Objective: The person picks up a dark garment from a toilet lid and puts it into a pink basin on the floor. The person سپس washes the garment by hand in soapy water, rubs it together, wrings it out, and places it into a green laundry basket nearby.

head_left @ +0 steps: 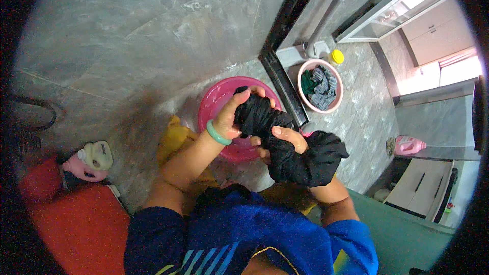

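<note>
A bunched, twisted black garment [305, 160] hangs between my two hands, above a pink basin [239, 84] on the floor. My left hand [237, 114], with a pale green bangle on its wrist, grips the far left end of the cloth. Closer to me, my right hand [290, 140] is wrapped round the middle, its thumb over the fabric. A thick bundle of the same cloth bulges over my right wrist and hides part of it. Most of the basin's inside is covered by the hands and garment.
A pale pink basin [338, 103] holding striped and green clothes stands beyond a black door sill [285, 79]. Beside it is a yellow-lidded jar [336, 57]. Detergent bottles [97, 157] stand at left near a red surface [81, 229]; a pink bottle [409, 145] is at far right.
</note>
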Demonstrator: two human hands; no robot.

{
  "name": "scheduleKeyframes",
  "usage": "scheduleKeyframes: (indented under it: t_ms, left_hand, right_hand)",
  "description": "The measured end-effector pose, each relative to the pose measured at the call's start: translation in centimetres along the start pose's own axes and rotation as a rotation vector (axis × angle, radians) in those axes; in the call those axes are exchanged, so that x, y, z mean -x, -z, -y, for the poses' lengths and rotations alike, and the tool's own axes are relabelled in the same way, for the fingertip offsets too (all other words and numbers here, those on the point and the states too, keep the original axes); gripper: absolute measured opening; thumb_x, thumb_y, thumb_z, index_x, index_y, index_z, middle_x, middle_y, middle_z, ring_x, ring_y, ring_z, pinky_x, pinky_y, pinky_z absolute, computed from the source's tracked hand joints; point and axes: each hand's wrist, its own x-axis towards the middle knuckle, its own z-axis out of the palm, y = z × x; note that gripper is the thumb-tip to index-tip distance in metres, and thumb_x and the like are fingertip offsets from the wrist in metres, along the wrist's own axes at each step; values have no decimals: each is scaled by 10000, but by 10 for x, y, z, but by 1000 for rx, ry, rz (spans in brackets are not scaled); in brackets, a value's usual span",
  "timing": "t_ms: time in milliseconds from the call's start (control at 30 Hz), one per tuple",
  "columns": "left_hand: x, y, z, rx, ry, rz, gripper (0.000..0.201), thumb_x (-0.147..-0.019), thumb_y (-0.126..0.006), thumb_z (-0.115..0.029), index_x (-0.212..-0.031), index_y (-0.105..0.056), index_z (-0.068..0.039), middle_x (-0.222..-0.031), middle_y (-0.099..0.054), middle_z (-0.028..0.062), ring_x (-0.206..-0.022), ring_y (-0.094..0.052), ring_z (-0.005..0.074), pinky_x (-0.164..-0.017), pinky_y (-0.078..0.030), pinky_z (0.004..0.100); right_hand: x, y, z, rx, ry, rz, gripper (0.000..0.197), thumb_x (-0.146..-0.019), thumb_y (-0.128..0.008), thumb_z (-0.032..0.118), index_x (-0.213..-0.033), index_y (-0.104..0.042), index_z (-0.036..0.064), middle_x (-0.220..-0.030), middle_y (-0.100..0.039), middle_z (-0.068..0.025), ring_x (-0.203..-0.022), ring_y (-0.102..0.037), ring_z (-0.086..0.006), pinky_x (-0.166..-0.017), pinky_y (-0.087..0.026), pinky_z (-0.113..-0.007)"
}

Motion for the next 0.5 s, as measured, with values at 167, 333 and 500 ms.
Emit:
scheduleKeyframes:
  t_ms: [167, 333, 500]
  left_hand:
    - [3, 10, -8, -30, 129, 42, 365, -800, -533, -365, -1020, -491, -77, -1098, -502, 144, -1066, -467, 276, -940, -351, 394]
    - [2, 9, -19, -95, 192, 74, 468, -769, -570, -384, -1100, -460, -73, -1167, -459, 121, -1075, -468, 245, -935, -365, 365]
    - [10, 20, -25, -263, 422, 13, 530, -715, -643, -422, -1070, -437, -86, -1074, -494, 112, -1029, -492, 236, -880, -409, 364]
  right_hand:
    - [-3, 12, 7, 77, -77, 9, 474, -725, -588, 250, -1127, -455, 36, -876, -570, -78, -749, -560, -173, -623, -448, -270]
    - [-11, 18, 18, 173, 26, 58, 596, -675, -612, 235, -1197, -413, 29, -876, -572, -72, -731, -554, -166, -627, -444, -272]
    - [-10, 25, 15, 249, 4, 78, 583, -703, -622, 155, -1219, -387, 23, -1044, -549, -92, -935, -541, -200, -814, -422, -323]
